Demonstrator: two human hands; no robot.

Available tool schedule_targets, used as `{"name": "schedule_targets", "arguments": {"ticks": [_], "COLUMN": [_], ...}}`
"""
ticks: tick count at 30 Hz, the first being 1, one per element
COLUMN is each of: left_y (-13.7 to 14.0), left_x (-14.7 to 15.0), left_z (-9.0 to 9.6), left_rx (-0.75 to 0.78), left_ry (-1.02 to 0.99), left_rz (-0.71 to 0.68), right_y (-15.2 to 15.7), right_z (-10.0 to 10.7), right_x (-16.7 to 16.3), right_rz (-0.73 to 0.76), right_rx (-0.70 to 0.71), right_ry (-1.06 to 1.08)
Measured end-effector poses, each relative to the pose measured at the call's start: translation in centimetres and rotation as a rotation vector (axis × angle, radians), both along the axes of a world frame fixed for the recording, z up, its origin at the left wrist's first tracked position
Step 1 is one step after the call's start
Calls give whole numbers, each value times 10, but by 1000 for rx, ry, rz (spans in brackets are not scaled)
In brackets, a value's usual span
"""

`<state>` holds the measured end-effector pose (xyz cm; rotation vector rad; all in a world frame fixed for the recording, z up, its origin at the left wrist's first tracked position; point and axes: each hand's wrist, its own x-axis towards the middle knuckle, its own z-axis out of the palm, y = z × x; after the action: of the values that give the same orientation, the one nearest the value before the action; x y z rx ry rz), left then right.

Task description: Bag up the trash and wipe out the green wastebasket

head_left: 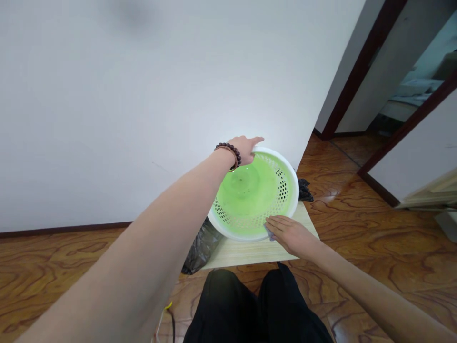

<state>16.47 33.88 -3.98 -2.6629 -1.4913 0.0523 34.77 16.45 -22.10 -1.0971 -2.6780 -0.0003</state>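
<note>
A round white plastic basket (293, 202) with perforated sides and a light green basin-like inside (246, 183) rests on a small pale wooden table (232, 255). My left hand (244, 147), wearing a dark bead bracelet (233, 152), reaches across and grips the far rim, its index finger stretched out. At the near right rim, my right hand (287, 233) presses a greyish-purple cloth (269, 232) against the basket. Most of that cloth is hidden under the fingers.
A white wall (160, 95) rises behind the table. Dark plastic bags show left (203, 245) and right (304, 190) of the basket. My knees (224, 300) are close to the table's front edge. A doorway with a dark red frame (357, 66) stands at the right.
</note>
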Motion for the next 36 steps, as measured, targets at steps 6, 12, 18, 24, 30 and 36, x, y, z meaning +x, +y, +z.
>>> {"name": "schedule_targets", "arguments": {"ticks": [6,12,18,24,30,36], "left_y": [-2,-1,-1,1,-1,-4], "left_x": [9,11,-2,1,7,1], "left_z": [-6,-5,-5,-6,-3,-3], "left_rx": [0,6,6,26,31,45], "left_ry": [-139,-135,-54,-60,-57,-41], "left_rz": [46,60,123,95,81,160], "right_y": [-7,-27,-28,-24,-22,-28], "right_z": [-18,-26,-29,-32,-31,-29], "right_x": [-11,-101,-125,-59,-88,-102], "right_rz": [-17,-272,-314,-254,-395,-359], "right_rx": [63,51,45,95,66,80], "right_ry": [113,301,348,281,300,331]}}
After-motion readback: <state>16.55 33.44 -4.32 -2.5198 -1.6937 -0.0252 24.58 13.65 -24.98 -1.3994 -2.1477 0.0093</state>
